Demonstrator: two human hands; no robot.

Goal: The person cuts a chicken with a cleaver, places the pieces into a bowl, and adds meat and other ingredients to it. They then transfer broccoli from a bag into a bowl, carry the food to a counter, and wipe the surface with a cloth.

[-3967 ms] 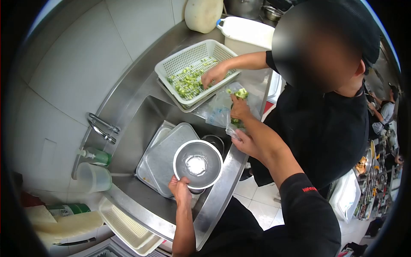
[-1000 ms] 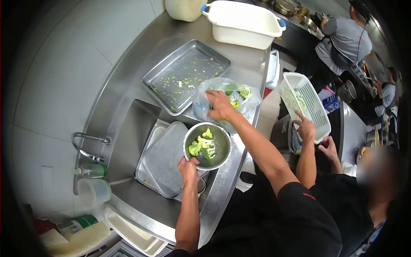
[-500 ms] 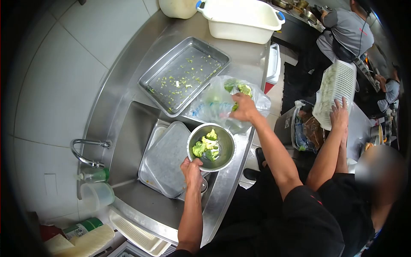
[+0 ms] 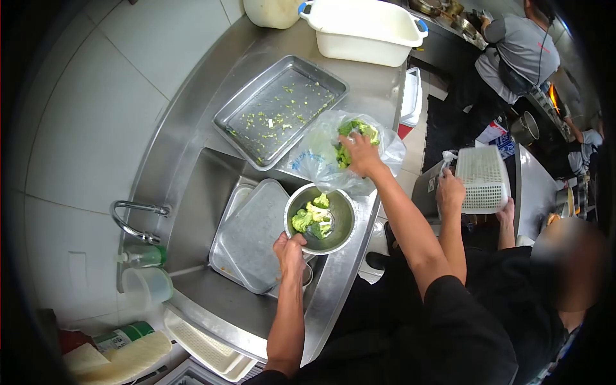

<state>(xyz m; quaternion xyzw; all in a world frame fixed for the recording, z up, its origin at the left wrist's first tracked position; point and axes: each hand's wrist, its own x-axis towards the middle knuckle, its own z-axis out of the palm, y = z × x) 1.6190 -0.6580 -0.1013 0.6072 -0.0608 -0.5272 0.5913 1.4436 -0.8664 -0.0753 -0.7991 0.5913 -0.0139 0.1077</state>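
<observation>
My left hand (image 4: 290, 255) is closed on the near-left rim of a round metal bowl (image 4: 347, 223), thumb at the edge. Several broccoli florets (image 4: 312, 217) lie inside this bowl. Further up, my right hand (image 4: 361, 156) is in the mouth of a clear plastic bag (image 4: 309, 149), its fingers apart over the broccoli (image 4: 367, 131) there. The fingertips touch the florets, and nothing is seen gripped. The bag rests on the steel counter between the bowl and a grey metal tray (image 4: 260, 106) strewn with green bits.
The sink (image 4: 192, 218) at left holds metal trays (image 4: 251, 237) under a tap (image 4: 138, 210). A white tub (image 4: 362, 48) stands at the back. On my right, a co-worker holds a white perforated basket (image 4: 484, 179) over a bin. Other people work near a stove flame.
My right hand has shifted slightly and its fingers have spread over the bagged broccoli. My left hand still holds the bowl. The co-worker's basket has been lowered and turned.
</observation>
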